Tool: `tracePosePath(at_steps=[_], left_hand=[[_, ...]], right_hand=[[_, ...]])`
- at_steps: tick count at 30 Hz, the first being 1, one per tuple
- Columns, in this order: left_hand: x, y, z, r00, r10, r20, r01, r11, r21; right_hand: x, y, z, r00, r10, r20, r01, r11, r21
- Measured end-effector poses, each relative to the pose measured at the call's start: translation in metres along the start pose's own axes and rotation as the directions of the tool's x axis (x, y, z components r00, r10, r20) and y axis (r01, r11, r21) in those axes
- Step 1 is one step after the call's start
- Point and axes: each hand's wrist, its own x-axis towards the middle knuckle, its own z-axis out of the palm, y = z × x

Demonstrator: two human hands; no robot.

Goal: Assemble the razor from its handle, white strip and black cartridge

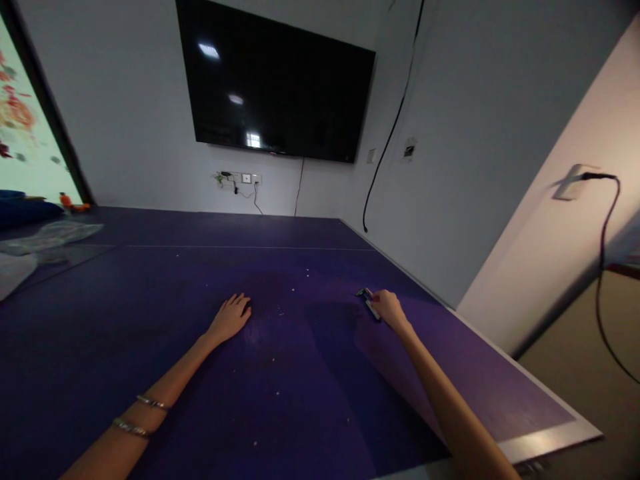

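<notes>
My left hand (230, 319) lies palm down on the dark purple tabletop (200, 380), fingers stretched out and holding nothing. Two bracelets circle that wrist. Farther right, my right hand (389, 308) is closed, fingers pinched on a small dark object with a pale, silvery strip (372, 310). One end of it looks greenish and angled. My fingers cover part of it, and it is too small to name. It rests on or just above the tabletop. Several tiny white bits (293, 290) are scattered between the two hands.
Clear plastic wrapping (60, 233) and a blue bundle (30, 212) lie at the far left, with a small orange thing (70, 203) behind. A black cable (393, 127) hangs near the right tabletop edge. A television (280, 80) hangs on the wall.
</notes>
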Motion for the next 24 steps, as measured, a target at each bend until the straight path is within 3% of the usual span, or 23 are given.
tracePosePath(at_steps=[11,19,24], left_hand=[[0.002,-0.004,0.003,0.999,0.016,-0.029,-0.017,1.000,-0.017],[0.003,-0.006,0.005,0.998,0.000,-0.057,-0.003,0.999,-0.052],[0.007,0.000,-0.008,0.993,-0.004,-0.116,-0.014,0.987,-0.157]], right_hand=[[-0.009,0.010,0.014,0.994,-0.071,0.077,0.076,0.995,-0.067],[-0.010,0.012,0.020,0.996,-0.076,0.044,0.078,0.996,-0.049],[-0.013,0.008,0.019,0.997,-0.080,-0.004,0.080,0.997,0.013]])
